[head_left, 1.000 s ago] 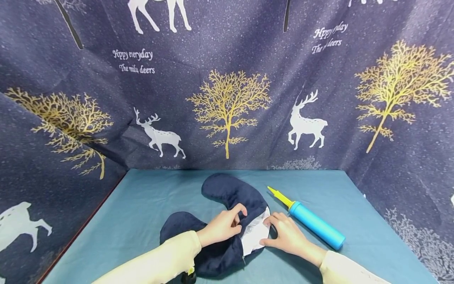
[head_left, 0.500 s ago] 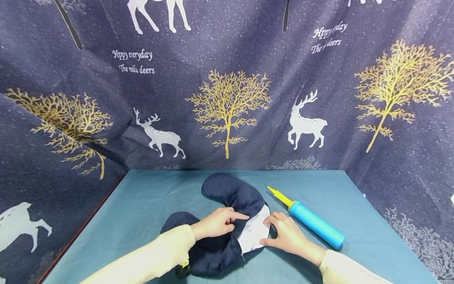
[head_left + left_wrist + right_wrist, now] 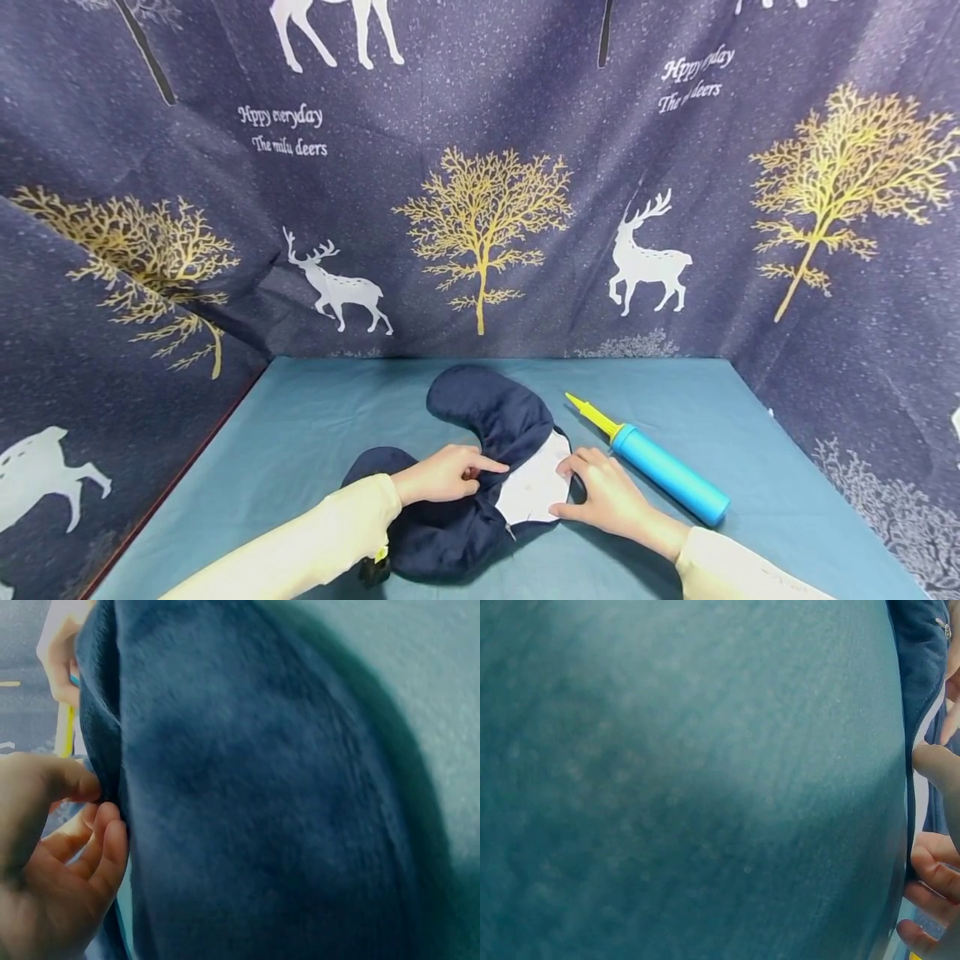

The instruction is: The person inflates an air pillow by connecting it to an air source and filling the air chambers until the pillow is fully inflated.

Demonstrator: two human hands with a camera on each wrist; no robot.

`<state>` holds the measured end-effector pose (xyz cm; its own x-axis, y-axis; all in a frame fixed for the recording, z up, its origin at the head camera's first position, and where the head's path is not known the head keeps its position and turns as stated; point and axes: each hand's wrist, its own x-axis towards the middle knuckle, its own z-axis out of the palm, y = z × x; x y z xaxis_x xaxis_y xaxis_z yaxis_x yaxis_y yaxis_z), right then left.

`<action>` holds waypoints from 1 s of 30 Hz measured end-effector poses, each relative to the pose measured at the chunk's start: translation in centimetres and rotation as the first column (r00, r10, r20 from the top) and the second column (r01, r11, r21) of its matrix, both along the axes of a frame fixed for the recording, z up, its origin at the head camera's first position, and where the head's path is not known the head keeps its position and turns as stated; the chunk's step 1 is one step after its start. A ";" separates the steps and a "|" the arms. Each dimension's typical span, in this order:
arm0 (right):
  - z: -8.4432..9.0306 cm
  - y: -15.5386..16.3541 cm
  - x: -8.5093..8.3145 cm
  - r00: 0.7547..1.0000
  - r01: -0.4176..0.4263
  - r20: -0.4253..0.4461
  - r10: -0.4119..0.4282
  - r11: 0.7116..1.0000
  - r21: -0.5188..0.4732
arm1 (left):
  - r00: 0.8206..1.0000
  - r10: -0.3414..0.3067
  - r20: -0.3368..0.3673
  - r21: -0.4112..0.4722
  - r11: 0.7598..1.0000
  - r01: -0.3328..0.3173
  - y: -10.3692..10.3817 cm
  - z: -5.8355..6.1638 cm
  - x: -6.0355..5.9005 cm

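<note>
Navy plush covers the U-shaped fabric neck pillow (image 3: 480,467) lying flat near the front edge of the teal cloth-covered tabletop (image 3: 315,433), directly before me. My left hand (image 3: 442,475) rests on top of it, thumb and fingers pinching the dark fabric at the edge of an opening, where a white inner lining (image 3: 534,487) shows. In the left wrist view my fingers (image 3: 105,840) curl against that same velvety edge. My right hand (image 3: 603,496) sits at the pillow's right side, fingers bent and pressing on the rim of the white lining; whether they pinch it I cannot tell. A small zipper pull (image 3: 943,628) is visible on the cover in the right wrist view. Just right of my right hand lies a blue cylindrical hand pump with a yellow nozzle (image 3: 656,467), angled away from me, its tip near the pillow. A dark blue curtain printed with gold trees and white deer (image 3: 480,217) hangs behind.
</note>
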<state>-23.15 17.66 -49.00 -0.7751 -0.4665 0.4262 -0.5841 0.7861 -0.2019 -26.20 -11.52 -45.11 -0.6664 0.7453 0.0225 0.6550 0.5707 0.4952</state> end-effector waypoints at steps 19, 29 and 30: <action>0.7 -0.2 -0.1 1.000 0.028 0.006 -0.028 0.997 0.072 | 0.924 -0.246 -0.293 -0.267 0.949 0.168 0.2 -0.5 -2.7; 2.0 -0.7 -0.9 1.000 0.004 0.022 -0.007 0.990 0.139 | 0.972 -0.199 -0.129 -0.245 0.956 0.163 0.0 -0.4 -3.1; 2.2 -0.7 -1.1 0.999 -0.006 0.036 0.002 0.991 0.131 | 0.974 -0.197 -0.115 -0.236 0.957 0.166 0.0 -0.4 -3.0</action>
